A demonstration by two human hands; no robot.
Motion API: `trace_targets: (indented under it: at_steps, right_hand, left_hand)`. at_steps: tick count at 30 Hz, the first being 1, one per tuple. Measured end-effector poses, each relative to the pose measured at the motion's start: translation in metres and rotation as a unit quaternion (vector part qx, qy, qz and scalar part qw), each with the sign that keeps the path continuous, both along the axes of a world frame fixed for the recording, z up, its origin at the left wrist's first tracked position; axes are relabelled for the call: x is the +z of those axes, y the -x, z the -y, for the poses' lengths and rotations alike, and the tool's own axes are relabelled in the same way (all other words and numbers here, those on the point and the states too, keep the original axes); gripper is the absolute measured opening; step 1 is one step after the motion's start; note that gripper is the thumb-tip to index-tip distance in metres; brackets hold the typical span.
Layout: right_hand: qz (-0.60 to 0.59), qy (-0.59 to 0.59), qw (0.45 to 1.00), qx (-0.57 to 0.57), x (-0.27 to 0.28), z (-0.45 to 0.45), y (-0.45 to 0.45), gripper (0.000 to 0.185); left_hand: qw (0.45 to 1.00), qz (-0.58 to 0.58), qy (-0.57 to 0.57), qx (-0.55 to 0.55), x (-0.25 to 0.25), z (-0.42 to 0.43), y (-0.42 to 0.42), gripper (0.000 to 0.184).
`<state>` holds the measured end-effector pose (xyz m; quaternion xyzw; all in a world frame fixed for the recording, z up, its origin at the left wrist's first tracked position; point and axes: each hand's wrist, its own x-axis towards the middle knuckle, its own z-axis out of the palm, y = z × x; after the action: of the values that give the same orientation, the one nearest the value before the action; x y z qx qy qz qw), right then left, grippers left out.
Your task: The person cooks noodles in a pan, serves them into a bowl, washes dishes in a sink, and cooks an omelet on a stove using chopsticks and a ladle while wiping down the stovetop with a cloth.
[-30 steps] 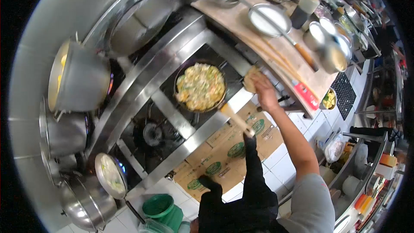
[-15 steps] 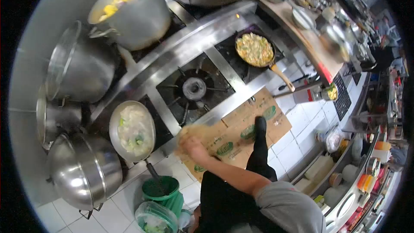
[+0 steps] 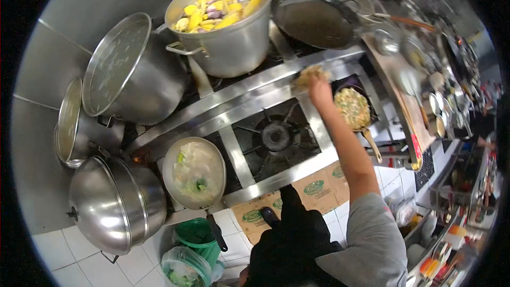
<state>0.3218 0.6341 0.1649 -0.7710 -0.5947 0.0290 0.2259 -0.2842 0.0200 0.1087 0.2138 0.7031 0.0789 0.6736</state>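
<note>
My right hand point(image 3: 319, 90) is closed on a crumpled pale-yellow cloth point(image 3: 308, 76), which appears to touch the raised steel ledge point(image 3: 249, 88) of the stove. Right of that hand, a small pan of chopped food point(image 3: 351, 108) sits on a burner. Below and to the left is a bare burner point(image 3: 275, 136). A light-coloured frying pan point(image 3: 179, 194) with pale, steaming food and some green pieces stands at the left front. Only a sliver of skin, probably my left hand point(image 3: 244, 276), shows at the bottom edge; its fingers are hidden.
A large pot point(image 3: 234, 48) of yellow and purple chunks stands behind, beside a wide dark pan point(image 3: 316, 21) of liquid. Tall pots and a domed steamer point(image 3: 101, 207) line the left. Green bins point(image 3: 196, 234) stand below; flattened cardboard point(image 3: 319, 183) covers the floor.
My right hand has moved with the cloth from the stove's front edge, up and right, to the steel ledge. The view has shifted, showing more of the back pots.
</note>
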Motion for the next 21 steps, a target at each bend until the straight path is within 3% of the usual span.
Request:
trace_targets:
  at_steps: [1,2,4,6,7,8,9,10,11,12,13,16,17,18,20,21]
  right_hand:
    - [0.215,-0.029,0.976,0.002,-0.017,-0.01,-0.009,0.036]
    - [0.194,0.182,0.963,-0.03,-0.027,-0.024,-0.012,0.033]
    - [0.236,0.069,0.967,-0.066,-0.107,-0.044,-0.008,0.034]
    - [0.229,0.357,0.904,0.057,-0.077,-0.047,0.052,0.033]
    - [0.249,0.31,0.91,0.116,-0.068,-0.034,0.095,0.032]
    - [0.229,0.228,0.931,0.166,-0.081,-0.019,0.138,0.032]
    - [0.216,0.147,0.94,0.219,-0.093,-0.004,0.181,0.032]
    - [-0.066,-0.049,0.974,0.21,-0.088,-0.005,0.225,0.032]
    - [0.105,0.248,0.869,0.416,-0.047,-0.012,0.252,0.028]
    - [-0.068,0.023,0.917,0.394,-0.102,-0.016,0.286,0.022]
    - [-0.13,0.091,0.89,0.427,-0.085,-0.021,0.304,0.021]
    - [-0.013,0.229,0.886,0.402,-0.033,-0.026,0.24,0.022]
    - [-0.039,0.317,0.896,0.308,-0.007,-0.027,0.199,0.023]
    - [-0.028,0.358,0.902,0.24,-0.025,-0.027,0.155,0.028]
    - [-0.004,0.295,0.938,0.184,-0.055,-0.024,0.06,0.027]
    - [0.133,0.306,0.921,0.201,-0.021,-0.017,0.032,0.023]
  left_hand:
    - [0.998,0.013,0.014,0.061,0.01,-0.002,0.004,0.033]
    - [0.991,0.028,0.029,0.13,0.02,-0.004,0.009,0.034]
    - [0.937,0.096,0.045,0.332,0.045,-0.015,0.027,0.034]
    - [0.861,0.168,0.016,0.48,0.069,-0.035,0.047,0.035]
    - [0.846,0.195,-0.034,0.495,0.078,-0.045,0.053,0.035]
    - [0.825,0.261,-0.095,0.493,0.095,-0.079,0.044,0.048]
    - [0.878,0.023,-0.077,0.472,0.111,-0.111,0.029,0.067]
    - [0.884,0.006,-0.097,0.458,0.121,-0.144,0.018,0.065]
    - [0.889,-0.012,-0.117,0.442,0.13,-0.171,0.009,0.062]
    - [0.893,-0.028,-0.139,0.427,0.133,-0.19,0.001,0.06]
    - [0.909,-0.026,-0.153,0.388,0.13,-0.198,0.0,0.059]
    - [0.947,-0.031,-0.17,0.27,0.115,-0.215,0.006,0.055]
    - [0.96,-0.042,-0.154,0.23,0.116,-0.226,0.002,0.053]
    - [0.97,-0.053,-0.14,0.194,0.116,-0.239,-0.001,0.051]
    - [0.962,0.04,-0.226,0.15,0.132,-0.266,-0.021,0.042]
    - [0.968,0.032,-0.194,0.153,0.12,-0.263,-0.019,0.038]
